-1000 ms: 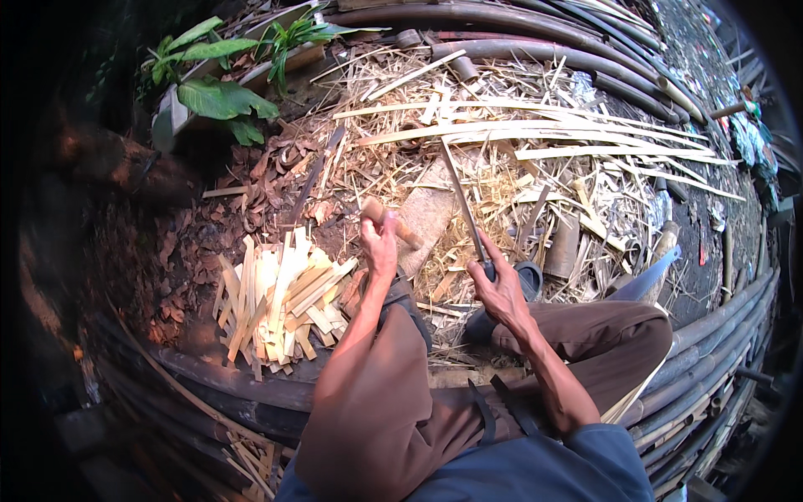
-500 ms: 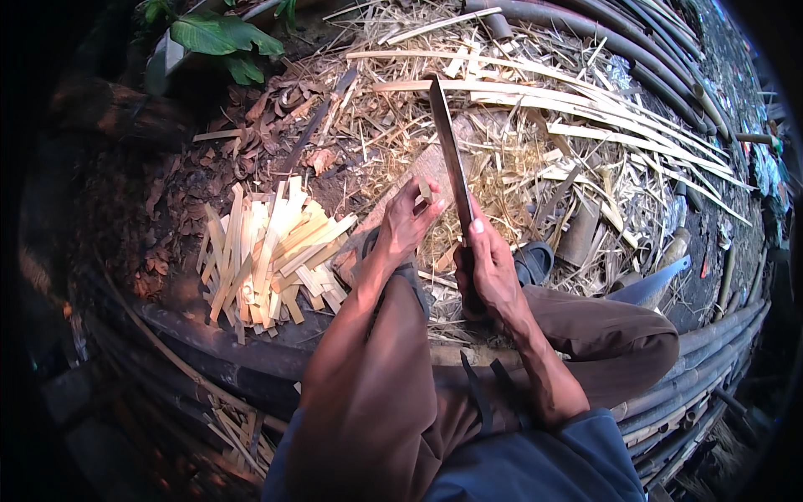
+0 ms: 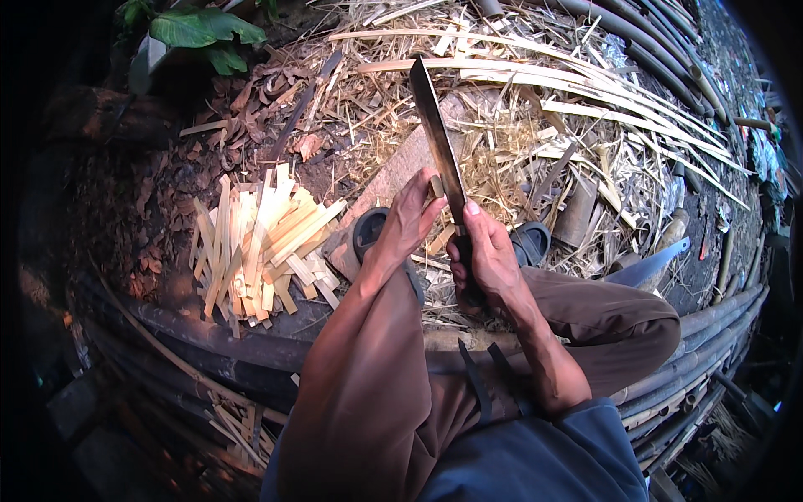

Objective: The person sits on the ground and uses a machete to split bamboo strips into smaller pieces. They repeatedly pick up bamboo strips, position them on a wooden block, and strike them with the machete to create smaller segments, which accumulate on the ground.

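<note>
My right hand (image 3: 488, 255) is wrapped round the black handle of a machete (image 3: 438, 125). Its long dark blade points away from me and leans slightly left. My left hand (image 3: 407, 219) is just left of the blade, pinching a small bamboo piece (image 3: 436, 186) end-on between thumb and fingers. The piece is close against the blade's edge; I cannot tell whether they touch. A flat wooden board (image 3: 393, 171) lies on the ground beneath my left hand. To its left sits a loose heap of short pale bamboo strips (image 3: 263, 243).
Long pale bamboo strips (image 3: 577, 92) spread across the far right over shavings. A saw blade (image 3: 648, 266) rests at right, near a cut bamboo length (image 3: 577, 219). Dark bamboo poles (image 3: 226, 351) run along the near side. A leafy plant (image 3: 201, 29) stands far left.
My left hand has come closer to the machete, bringing the bamboo piece up to the blade. The blade's flat side now shows more. The whole view has shifted slightly.
</note>
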A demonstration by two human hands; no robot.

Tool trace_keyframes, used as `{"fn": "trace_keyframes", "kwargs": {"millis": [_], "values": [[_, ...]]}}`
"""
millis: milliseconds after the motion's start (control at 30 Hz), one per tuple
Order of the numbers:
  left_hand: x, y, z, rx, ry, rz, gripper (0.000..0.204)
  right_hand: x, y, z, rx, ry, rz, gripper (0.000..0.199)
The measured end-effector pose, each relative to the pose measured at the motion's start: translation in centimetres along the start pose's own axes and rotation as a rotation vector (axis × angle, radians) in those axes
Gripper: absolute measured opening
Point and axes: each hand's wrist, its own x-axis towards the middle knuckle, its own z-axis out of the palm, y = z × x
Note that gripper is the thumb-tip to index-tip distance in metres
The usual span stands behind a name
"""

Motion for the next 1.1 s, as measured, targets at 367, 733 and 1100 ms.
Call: {"fn": "trace_keyframes", "kwargs": {"millis": [367, 733, 1100], "values": [[-0.7, -1.5, 0.2, 0.037, 0.026, 0.163, 0.064, -0.2, -0.4, 0.5, -0.119, -0.028, -0.13, 0.049], [0.2, -0.5, -0.2, 0.091, 0.031, 0.109, 0.025, 0.5, 0.8, 0.8, -0.369, 0.047, -0.31, 0.045], [0.8, 0.9, -0.2, 0.214, 0.105, 0.171, 0.041, -1.1, -0.9, 1.2, -0.511, 0.09, -0.286, 0.045]]}}
